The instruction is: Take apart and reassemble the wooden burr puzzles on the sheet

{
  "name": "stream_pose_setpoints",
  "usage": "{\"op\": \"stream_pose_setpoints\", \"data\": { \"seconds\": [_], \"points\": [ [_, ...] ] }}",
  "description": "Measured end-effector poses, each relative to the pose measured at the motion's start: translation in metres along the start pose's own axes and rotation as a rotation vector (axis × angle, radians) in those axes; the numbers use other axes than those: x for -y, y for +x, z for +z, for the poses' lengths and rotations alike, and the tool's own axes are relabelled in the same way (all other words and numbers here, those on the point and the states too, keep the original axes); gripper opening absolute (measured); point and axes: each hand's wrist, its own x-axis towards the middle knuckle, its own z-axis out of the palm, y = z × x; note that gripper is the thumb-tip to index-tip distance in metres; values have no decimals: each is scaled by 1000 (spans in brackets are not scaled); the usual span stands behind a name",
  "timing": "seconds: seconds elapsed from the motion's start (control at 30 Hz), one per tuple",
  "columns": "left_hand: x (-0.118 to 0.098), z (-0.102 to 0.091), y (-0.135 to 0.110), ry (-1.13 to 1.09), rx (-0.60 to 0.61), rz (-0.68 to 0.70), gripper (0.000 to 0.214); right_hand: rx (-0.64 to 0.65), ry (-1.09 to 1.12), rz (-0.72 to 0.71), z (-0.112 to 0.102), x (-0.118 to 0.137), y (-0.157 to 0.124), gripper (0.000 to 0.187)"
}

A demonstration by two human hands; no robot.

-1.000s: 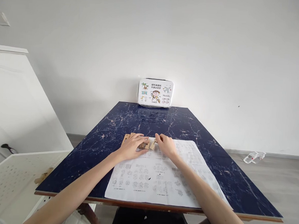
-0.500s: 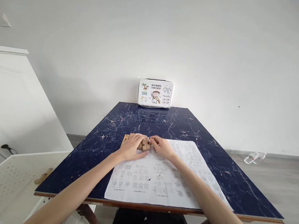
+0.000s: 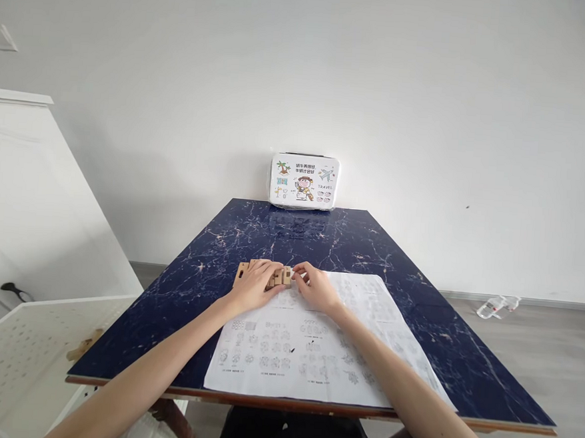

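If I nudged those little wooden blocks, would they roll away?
Probably not: the wooden blocks look square-edged, so they'd likely slide instead. Packed close together, one might push its neighbours. Their chunky shape suggests they're stiff.

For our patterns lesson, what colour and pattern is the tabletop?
The tabletop is dark blue with pale, marble-like veins, seen in the head view.

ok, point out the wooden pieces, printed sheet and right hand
Wooden pieces (image 3: 279,278): head view, uncovered part of the row.
Printed sheet (image 3: 311,346): head view, near its middle.
Right hand (image 3: 317,291): head view, back of the hand.
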Motion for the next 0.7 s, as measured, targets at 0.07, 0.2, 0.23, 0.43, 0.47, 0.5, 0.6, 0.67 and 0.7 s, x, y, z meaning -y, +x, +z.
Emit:
{"op": "stream_pose_setpoints", "data": {
  "seconds": [0.07,0.2,0.23,0.43,0.47,0.5,0.6,0.67,0.7],
  "points": [
    [2,2,0,2,-34,-1,43,7,-53,-17,1,3,-2,14],
    [2,1,0,-10,-61,24,46,82,-152,-54,0,10,-6,22],
    [0,1,0,-16,-60,29,45,102,-165,-66,0,11,-7,24],
    [-12,-6,2,-53,-104,76,29,-17,-96,-73,-2,11,-6,20],
    [-14,-7,2,-65,-103,93,23,-52,-79,-95,-3,11,-6,19],
    [-16,-9,2,-77,-91,112,18,-78,-67,-120,-3,11,-6,19],
    [-20,-11,0,-81,11,188,28,-81,-74,-169,-3,14,-8,18],
    [-21,-10,-1,-49,53,246,32,-12,-104,-203,0,19,-12,18],
    [-21,-10,-2,-28,53,270,32,35,-127,-228,2,22,-14,17]
  ]
}}
